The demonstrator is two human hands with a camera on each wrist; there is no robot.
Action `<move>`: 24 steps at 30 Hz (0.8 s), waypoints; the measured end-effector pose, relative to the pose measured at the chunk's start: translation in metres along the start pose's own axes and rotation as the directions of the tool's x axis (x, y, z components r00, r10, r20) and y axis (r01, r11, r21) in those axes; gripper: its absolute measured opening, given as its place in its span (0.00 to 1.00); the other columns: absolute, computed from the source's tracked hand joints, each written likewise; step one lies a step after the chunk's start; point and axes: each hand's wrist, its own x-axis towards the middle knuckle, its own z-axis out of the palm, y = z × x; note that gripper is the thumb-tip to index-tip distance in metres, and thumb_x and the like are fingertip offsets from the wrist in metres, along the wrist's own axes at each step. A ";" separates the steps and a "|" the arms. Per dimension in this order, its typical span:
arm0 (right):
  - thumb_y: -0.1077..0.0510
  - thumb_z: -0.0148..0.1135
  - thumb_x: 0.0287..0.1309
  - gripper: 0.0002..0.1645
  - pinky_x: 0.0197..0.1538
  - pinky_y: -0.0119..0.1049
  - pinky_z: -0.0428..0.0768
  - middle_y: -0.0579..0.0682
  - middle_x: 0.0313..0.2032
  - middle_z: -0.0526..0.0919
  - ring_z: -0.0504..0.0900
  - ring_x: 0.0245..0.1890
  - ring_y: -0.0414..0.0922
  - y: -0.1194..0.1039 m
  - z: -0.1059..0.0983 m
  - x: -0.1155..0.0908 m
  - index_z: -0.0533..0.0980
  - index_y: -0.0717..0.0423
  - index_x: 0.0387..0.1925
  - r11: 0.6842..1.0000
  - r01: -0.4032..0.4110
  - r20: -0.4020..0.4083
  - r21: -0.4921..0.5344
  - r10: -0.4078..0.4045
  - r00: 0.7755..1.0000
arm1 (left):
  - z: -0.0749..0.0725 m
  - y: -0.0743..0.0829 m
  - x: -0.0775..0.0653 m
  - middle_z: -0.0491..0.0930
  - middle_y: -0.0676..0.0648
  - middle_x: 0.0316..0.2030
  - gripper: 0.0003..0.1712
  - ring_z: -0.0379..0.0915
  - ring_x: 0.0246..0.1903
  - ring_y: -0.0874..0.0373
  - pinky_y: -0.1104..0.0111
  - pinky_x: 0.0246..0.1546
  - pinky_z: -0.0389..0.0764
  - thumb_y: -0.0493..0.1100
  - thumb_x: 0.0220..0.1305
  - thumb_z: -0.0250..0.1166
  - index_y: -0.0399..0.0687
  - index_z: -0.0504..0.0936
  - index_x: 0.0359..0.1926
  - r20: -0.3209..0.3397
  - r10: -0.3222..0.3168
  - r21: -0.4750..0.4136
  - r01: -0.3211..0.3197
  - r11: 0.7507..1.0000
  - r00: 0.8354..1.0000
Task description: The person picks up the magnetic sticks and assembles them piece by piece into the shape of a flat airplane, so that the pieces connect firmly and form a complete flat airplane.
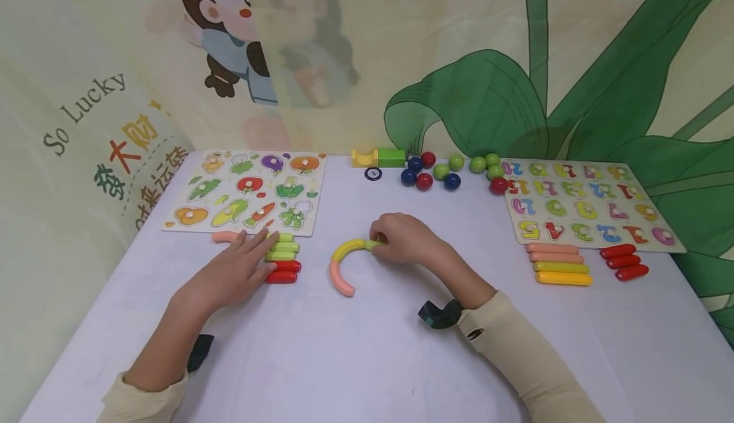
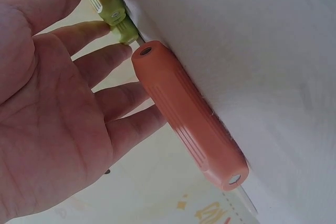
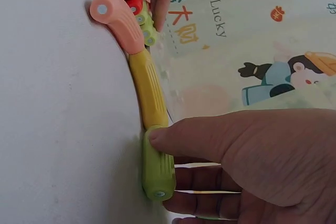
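Observation:
My right hand (image 1: 408,238) pinches a short green magnetic building stick (image 3: 158,169), its thumb on top and fingers at the far side. This stick meets a curved yellow stick (image 1: 348,248), which joins a curved pink stick (image 1: 342,279), so the three form an open arc on the table. Left of them, my left hand (image 1: 232,269) spreads fairly straight fingers across a row of sticks. Light green sticks (image 1: 281,246) and red sticks (image 1: 282,277) show past its fingertips. Another pink stick (image 2: 189,119) lies beside its fingers in the left wrist view.
A vegetable puzzle board (image 1: 246,190) lies at the back left, a number puzzle board (image 1: 585,203) at the right. Several straight sticks (image 1: 562,267) and red sticks (image 1: 624,262) lie before the latter. Coloured balls (image 1: 440,172), yellow and green blocks (image 1: 392,158) and a dark disc (image 1: 373,173) stand at the back.

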 end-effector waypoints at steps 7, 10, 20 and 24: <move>0.54 0.66 0.49 0.11 0.33 0.27 0.71 0.41 0.30 0.76 0.71 0.29 0.37 -0.010 -0.001 -0.001 0.81 0.49 0.37 0.999 0.040 -0.075 0.004 -0.040 0.996 | -0.002 0.000 0.000 0.47 0.40 0.67 0.38 0.36 0.64 0.35 0.42 0.52 0.59 0.55 0.63 0.53 0.51 0.50 0.69 0.016 -0.009 -0.004 0.009 1.000 1.000; 0.56 0.65 0.50 0.10 0.34 0.26 0.72 0.41 0.30 0.77 0.71 0.29 0.36 -0.026 0.003 0.000 0.81 0.50 0.37 0.990 0.136 -0.133 0.026 -0.131 0.982 | -0.003 0.001 -0.001 0.48 0.40 0.67 0.36 0.36 0.64 0.34 0.42 0.52 0.59 0.52 0.64 0.53 0.52 0.50 0.69 0.018 -0.016 -0.014 0.016 1.000 1.000; 0.51 0.62 0.53 0.14 0.35 0.21 0.69 0.40 0.34 0.75 0.68 0.34 0.33 -0.105 0.041 0.019 0.80 0.48 0.42 0.905 0.417 -0.073 -0.083 -0.422 0.903 | -0.001 -0.001 0.000 0.48 0.41 0.67 0.36 0.37 0.64 0.34 0.42 0.52 0.60 0.47 0.64 0.54 0.53 0.51 0.69 -0.005 -0.008 -0.022 0.008 1.000 1.000; 0.49 0.63 0.52 0.14 0.30 0.22 0.69 0.40 0.34 0.76 0.68 0.32 0.35 -0.126 0.053 0.025 0.79 0.48 0.40 0.900 0.390 0.001 -0.194 -0.398 0.917 | 0.000 -0.002 0.000 0.48 0.42 0.67 0.36 0.37 0.64 0.34 0.42 0.52 0.59 0.47 0.63 0.55 0.53 0.51 0.69 -0.012 -0.006 -0.031 0.006 1.000 1.000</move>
